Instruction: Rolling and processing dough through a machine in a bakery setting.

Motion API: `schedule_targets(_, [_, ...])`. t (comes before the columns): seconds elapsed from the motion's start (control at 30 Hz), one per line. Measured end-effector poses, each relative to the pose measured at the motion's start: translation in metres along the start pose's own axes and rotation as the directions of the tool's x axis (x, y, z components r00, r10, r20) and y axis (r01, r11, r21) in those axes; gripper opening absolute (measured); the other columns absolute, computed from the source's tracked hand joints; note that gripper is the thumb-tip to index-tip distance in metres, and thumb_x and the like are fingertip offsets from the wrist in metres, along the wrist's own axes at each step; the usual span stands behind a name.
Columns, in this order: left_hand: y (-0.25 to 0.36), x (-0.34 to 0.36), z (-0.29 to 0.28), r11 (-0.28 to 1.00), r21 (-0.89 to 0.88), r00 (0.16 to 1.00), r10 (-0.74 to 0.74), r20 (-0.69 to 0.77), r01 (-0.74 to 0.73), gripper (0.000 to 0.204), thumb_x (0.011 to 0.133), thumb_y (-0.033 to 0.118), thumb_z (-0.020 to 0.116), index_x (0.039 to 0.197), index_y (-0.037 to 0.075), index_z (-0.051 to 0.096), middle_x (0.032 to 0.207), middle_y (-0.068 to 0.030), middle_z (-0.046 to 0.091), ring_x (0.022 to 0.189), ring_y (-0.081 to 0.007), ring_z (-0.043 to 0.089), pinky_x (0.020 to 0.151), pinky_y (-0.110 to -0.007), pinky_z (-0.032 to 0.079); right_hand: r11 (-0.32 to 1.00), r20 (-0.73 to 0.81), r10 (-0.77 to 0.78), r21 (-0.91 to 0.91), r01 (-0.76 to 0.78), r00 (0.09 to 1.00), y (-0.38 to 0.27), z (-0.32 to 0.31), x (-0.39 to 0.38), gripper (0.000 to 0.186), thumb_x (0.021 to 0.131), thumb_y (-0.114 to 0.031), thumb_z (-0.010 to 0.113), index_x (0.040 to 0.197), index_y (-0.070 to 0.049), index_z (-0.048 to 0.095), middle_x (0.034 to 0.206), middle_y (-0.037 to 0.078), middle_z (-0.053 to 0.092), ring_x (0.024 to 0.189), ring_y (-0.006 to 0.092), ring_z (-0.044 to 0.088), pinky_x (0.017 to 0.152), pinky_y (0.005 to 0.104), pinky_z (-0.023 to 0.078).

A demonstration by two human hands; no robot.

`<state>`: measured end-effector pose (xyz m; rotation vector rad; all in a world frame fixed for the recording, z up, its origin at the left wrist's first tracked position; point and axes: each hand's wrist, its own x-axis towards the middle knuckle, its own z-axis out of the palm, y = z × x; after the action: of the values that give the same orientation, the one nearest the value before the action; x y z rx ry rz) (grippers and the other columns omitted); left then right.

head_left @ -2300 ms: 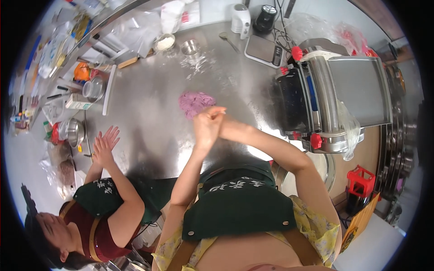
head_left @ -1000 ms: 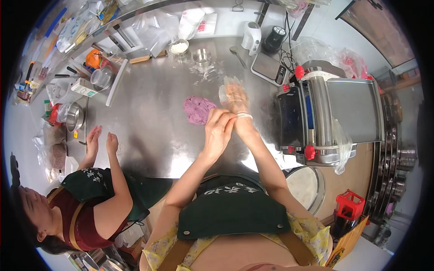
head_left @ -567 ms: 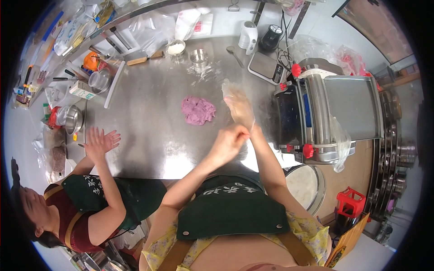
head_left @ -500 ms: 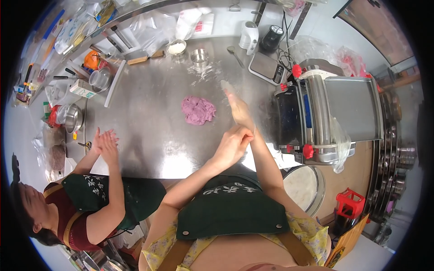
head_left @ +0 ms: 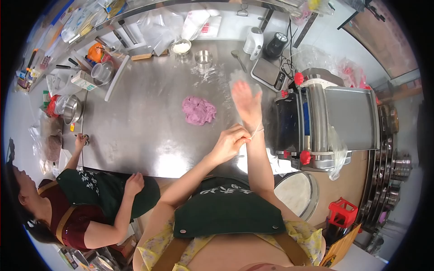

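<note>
Glove-fitting step: your left hand pinched the cuff at your spread-fingered right hand; next needed a firm tug.

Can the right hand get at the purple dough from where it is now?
Probably yes. The right hand is raised open just right of the purple dough, with bare steel table between them. The left hand is pulling at its wrist, though.

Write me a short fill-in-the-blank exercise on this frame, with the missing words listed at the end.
1. The lump of dough on the steel table is ____ in colour.
2. The left hand pinches the clear glove at the ____ of the right hand.
3. The dough roller machine stands to the person's ____.
4. The knobs on the machine are ____.

Missing words: pink; wrist; right; red
</note>
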<state>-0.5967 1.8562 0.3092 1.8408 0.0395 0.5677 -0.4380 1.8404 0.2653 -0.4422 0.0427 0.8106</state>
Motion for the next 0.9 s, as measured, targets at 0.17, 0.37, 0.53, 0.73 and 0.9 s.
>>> schedule_targets(0.17, [0.002,-0.001,-0.01,0.987,-0.139,0.988,-0.057,0.144,0.077,0.009,0.079,-0.004,0.069,0.087,-0.001,0.065,0.085,-0.0084,0.065,0.08,-0.0221,0.062,0.072,-0.033,0.051,0.868,0.318,-0.065,0.486,-0.104,0.946,-0.016,0.051,-0.01,0.086,0.094,-0.065,0.035,0.148,0.001,0.027,0.154,0.019,0.03,0.145,0.0356,0.023,0.119,0.0483,0.02])
schedule_targets(0.37, [0.026,0.004,-0.016,0.987,-0.163,0.985,0.025,0.17,0.003,0.014,0.077,0.0,0.072,0.091,0.001,0.068,0.087,-0.009,0.065,0.082,-0.0236,0.062,0.073,-0.035,0.051,0.999,0.371,-0.005,-0.039,0.021,0.928,-0.018,0.07,-0.001,0.067,0.096,-0.041,0.055,0.146,-0.002,0.035,0.152,0.016,0.037,0.145,0.0335,0.025,0.118,0.054,0.02])
schedule_targets(0.53, [0.039,0.024,-0.009,0.937,0.347,0.93,0.168,-0.327,-0.047,0.034,0.069,0.01,0.081,0.101,0.006,0.072,0.095,-0.0088,0.061,0.092,-0.0257,0.056,0.079,-0.035,0.049,-0.809,0.746,-0.093,-0.443,0.386,0.66,0.003,0.066,0.009,0.055,0.092,-0.03,0.056,0.141,-0.006,0.046,0.15,0.012,0.04,0.144,0.0347,0.026,0.114,0.0583,0.02])
schedule_targets(0.73, [0.01,0.023,0.001,0.929,0.361,0.92,0.205,-0.334,-0.075,0.015,0.077,0.001,0.071,0.092,0.001,0.066,0.086,-0.0117,0.058,0.086,-0.0301,0.055,0.074,-0.038,0.047,-0.868,0.726,-0.121,-0.408,0.282,0.677,0.007,0.041,0.013,0.056,0.09,-0.033,0.059,0.138,-0.006,0.051,0.149,0.017,0.04,0.143,0.0403,0.027,0.114,0.0585,0.02])
schedule_targets(0.9, [0.041,0.016,0.014,0.99,0.113,0.975,0.102,-0.196,-0.081,0.006,0.08,-0.005,0.064,0.083,-0.001,0.06,0.079,-0.0146,0.057,0.077,-0.0336,0.057,0.068,-0.041,0.047,-0.81,0.686,-0.088,-0.472,0.349,0.722,0.005,0.052,-0.001,0.062,0.086,-0.043,0.064,0.136,-0.007,0.053,0.145,0.023,0.043,0.139,0.0432,0.033,0.11,0.0583,0.027])
